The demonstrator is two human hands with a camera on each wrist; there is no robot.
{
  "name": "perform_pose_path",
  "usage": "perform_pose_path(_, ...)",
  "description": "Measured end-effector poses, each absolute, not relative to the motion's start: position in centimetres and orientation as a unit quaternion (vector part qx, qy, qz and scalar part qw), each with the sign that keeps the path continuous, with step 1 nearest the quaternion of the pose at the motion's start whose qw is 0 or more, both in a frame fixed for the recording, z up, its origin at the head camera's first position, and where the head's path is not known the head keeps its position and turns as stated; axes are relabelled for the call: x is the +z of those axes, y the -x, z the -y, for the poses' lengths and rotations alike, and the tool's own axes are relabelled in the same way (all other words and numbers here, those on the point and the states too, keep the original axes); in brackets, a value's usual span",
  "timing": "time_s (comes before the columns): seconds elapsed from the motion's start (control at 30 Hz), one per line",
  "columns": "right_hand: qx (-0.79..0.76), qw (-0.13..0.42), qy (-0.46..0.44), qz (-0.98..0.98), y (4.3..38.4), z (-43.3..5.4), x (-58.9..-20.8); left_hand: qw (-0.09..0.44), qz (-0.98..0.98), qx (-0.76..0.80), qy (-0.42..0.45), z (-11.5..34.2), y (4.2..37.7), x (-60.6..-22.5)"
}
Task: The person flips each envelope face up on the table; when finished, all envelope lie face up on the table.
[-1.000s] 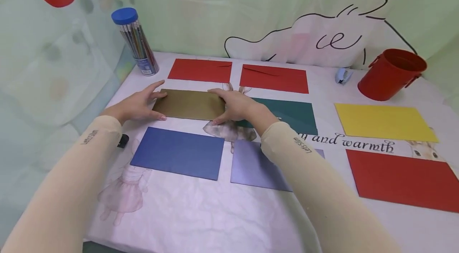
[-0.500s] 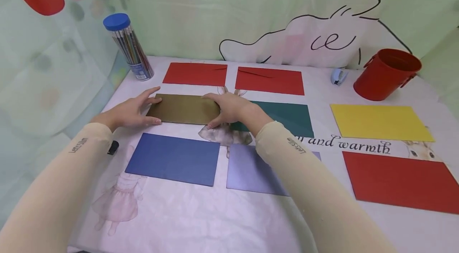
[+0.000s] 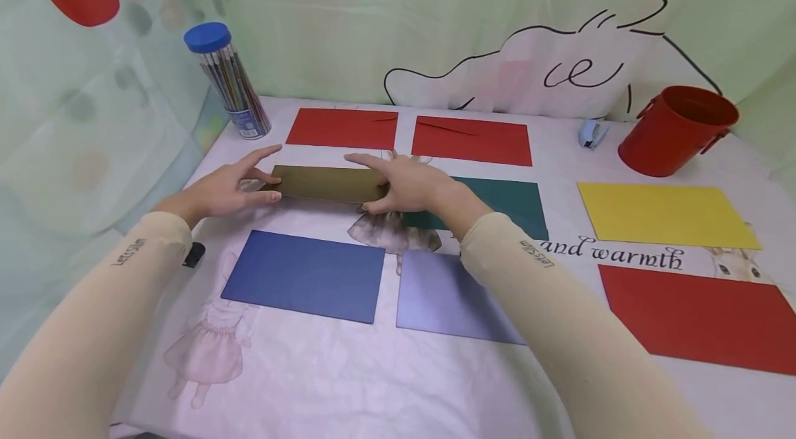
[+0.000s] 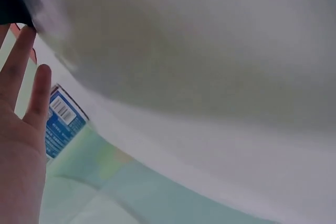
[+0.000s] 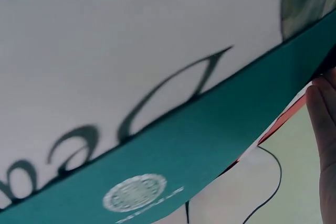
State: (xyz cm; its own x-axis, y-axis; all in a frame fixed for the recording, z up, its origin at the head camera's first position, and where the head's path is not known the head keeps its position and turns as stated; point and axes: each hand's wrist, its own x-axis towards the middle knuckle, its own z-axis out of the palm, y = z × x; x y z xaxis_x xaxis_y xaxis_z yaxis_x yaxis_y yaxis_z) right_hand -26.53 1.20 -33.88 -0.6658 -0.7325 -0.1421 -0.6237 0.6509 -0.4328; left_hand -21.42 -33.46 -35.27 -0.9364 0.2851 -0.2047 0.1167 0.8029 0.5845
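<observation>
Head view: gripping the left end of a brown card (image 3: 329, 184) between thumb and fingers of the left hand (image 3: 226, 188), with index finger straight out, and gripping the right end likewise with the right hand (image 3: 417, 183). Tilted, with its near edge raised off the white cloth (image 3: 298, 384). Leaving a strip of cloth between that edge and a blue card (image 3: 305, 276), and another between the far edge and a red envelope (image 3: 342, 128). Reaching over a green card (image 3: 506, 204) and a lilac card (image 3: 435, 294) with the right arm (image 3: 541, 307). Farther out, can see a jar (image 3: 249, 122) with a blue lid (image 3: 207, 36), packed with pencils (image 3: 229, 76), near the far left corner; at far right, beside a light blue stapler (image 3: 593, 135), a red bucket (image 3: 659, 142), open at the top, bottom hidden
</observation>
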Motion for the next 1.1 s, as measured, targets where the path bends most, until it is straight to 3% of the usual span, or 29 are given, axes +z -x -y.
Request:
perform_pose_path(0.2, -0.251, 0.155, 0.374, -0.879, 26.7, -1.7, -34.1, 0.121, -0.933, 0.33, -0.07, 33.5, 21.2, -35.2)
perform_pose_path(0.37, -0.293, 0.156, 0.359, -0.872, 26.7, -1.8, -34.0, 0.074, -0.935, 0.339, -0.07, 33.4, 21.4, -35.3)
perform_pose_path(0.83, -0.327, 0.109, 0.331, -0.879, 26.8, -1.9, -33.4, -0.016, -0.922, 0.383, -0.05, 32.0, 21.8, -34.7)
perform_pose_path(1.1, -0.313, 0.034, 0.309, -0.898, 26.8, -1.3, -33.7, -0.077, -0.922, 0.376, -0.038, 30.8, 22.3, -35.0)
